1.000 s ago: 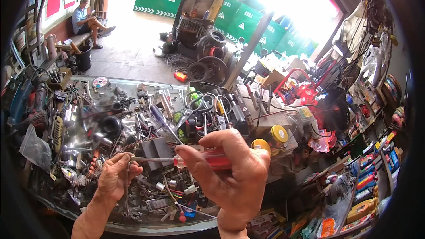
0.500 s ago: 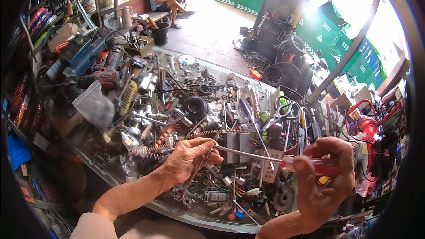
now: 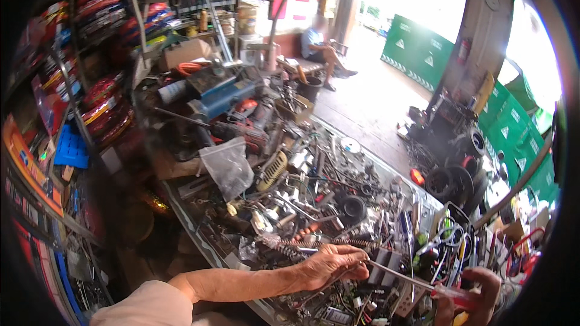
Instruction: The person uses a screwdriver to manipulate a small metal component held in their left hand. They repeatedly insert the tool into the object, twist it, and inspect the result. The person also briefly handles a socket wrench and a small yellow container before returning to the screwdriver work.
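Note:
My left hand (image 3: 331,265) reaches over the cluttered workbench, fingers pinched round a small piece that I cannot make out. Something thin and dark hangs below those fingers. A screwdriver (image 3: 402,275) with a long metal shaft and a red and clear handle points left, its tip at the left fingertips. Its handle is in my right hand (image 3: 487,287), near the lower right, thumb and fingers closed round it. Just beyond my left hand lies a coiled spring (image 3: 301,244). A round black part (image 3: 351,207) sits farther back among loose metal pieces.
A clear plastic bag (image 3: 228,168) and a red and black power drill (image 3: 241,136) lie at the bench's left. Scissors (image 3: 450,236) stand among tools at right. Shelves with packaged goods line the left. Tyres (image 3: 450,184) are stacked beyond; a person (image 3: 317,45) sits on a bench.
The view has swung left, so both hands and the bench appear lower and farther right. Both hands keep their holds, the screwdriver tip still at my left fingers.

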Tool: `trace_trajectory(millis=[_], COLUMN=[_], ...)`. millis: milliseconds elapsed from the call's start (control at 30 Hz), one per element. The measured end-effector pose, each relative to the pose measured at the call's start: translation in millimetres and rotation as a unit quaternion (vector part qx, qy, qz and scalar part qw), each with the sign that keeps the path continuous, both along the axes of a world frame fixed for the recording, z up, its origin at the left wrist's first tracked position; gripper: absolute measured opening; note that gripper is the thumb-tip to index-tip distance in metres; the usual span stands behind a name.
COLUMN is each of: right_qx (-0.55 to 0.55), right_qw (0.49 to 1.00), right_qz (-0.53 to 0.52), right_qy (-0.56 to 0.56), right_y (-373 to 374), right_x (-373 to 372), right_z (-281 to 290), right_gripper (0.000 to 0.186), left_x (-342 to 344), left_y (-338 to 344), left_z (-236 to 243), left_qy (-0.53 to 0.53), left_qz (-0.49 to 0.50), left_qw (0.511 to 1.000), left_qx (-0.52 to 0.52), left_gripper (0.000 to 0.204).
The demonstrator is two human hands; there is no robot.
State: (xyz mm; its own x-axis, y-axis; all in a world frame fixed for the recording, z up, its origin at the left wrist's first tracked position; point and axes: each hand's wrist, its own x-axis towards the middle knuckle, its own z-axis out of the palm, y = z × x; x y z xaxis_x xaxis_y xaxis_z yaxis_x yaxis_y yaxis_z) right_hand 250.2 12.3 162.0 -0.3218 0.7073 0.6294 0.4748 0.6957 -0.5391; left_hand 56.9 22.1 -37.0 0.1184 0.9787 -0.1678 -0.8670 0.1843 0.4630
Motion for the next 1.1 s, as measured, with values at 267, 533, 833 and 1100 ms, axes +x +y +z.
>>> trace_trajectory(millis=[267, 533, 833, 1100], right_qx=[-0.012, -0.073, -0.098, -0.104], right_qw=[0.99, 0.996, 0.991, 0.989], right_qz=[-0.138, 0.028, -0.086, 0.048], right_qy=[-0.015, -0.046, 0.01, 0.089], right_y=[-1.6, -3.5, 3.5, -4.1], right_x=[3.8, 14.7, 13.8, 12.4], right_z=[-12.3, -4.0, -15.1, -20.0], right_gripper=[0.025, 0.049, 0.031, 0.034], left_x=[1.6, 0.5, 3.9, 0.9], left_y=[0.1, 6.1, 9.8, 4.3], left_z=[0.6, -9.7, -11.9, -11.2], left_qy=[-0.019, -0.033, -0.034, -0.041], left_qz=[-0.007, -0.003, -0.014, 0.002], left_qw=[1.0, 0.999, 0.999, 0.999], left_qx=[0.012, 0.028, 0.024, 0.03], left_gripper=[0.021, 0.02, 0.019, 0.019])
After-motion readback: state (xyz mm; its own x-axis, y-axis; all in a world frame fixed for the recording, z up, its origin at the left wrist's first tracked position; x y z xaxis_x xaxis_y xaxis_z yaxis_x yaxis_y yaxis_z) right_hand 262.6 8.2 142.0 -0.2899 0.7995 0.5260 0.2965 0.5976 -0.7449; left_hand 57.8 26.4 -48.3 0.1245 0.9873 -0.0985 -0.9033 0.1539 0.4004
